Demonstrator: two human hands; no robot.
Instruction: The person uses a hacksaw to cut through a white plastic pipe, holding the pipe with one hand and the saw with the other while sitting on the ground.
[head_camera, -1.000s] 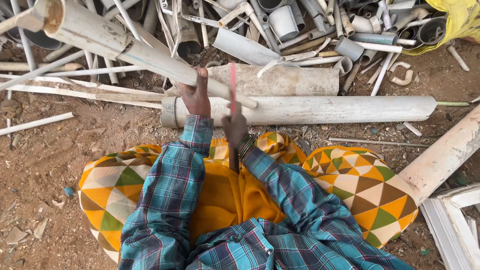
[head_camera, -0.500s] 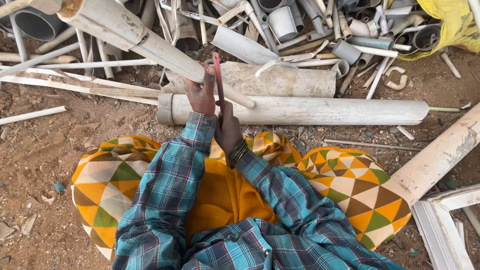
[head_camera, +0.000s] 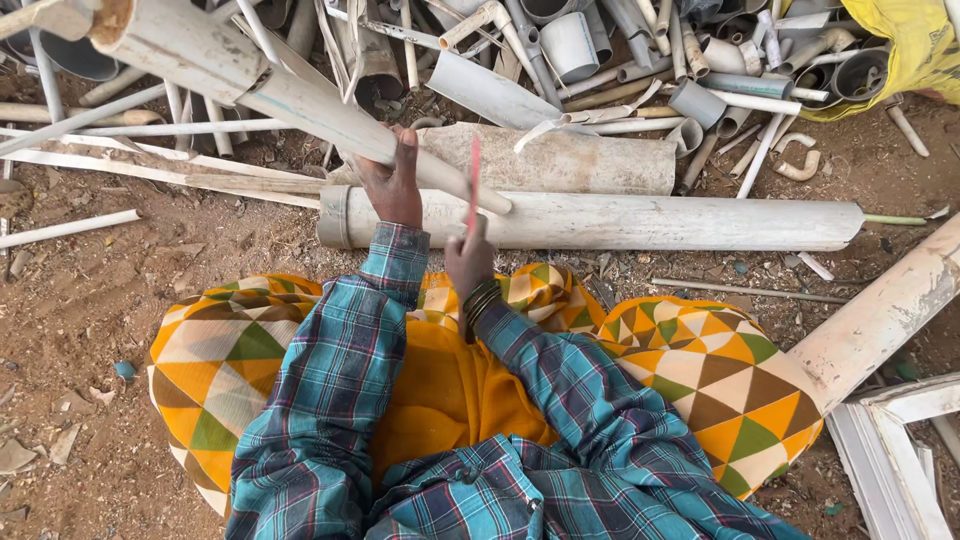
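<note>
My left hand grips a long dirty white plastic pipe that slants from the upper left down to the middle. My right hand, with dark bangles at the wrist, holds a thin red blade-like tool upright, its edge against the slanted pipe near its lower end. Just beyond my hands a thick white pipe lies flat across the dirt. Both sleeves are blue-green plaid, and my lap is covered by orange patterned cloth.
A heap of cut grey and white pipes and fittings fills the far side. A yellow sack lies at the top right. A wide white pipe and a white frame lie at the right. Thin white rods rest on the left.
The red tool has shifted along the slanted pipe while my left hand keeps its grip. The camera has swayed slightly.
</note>
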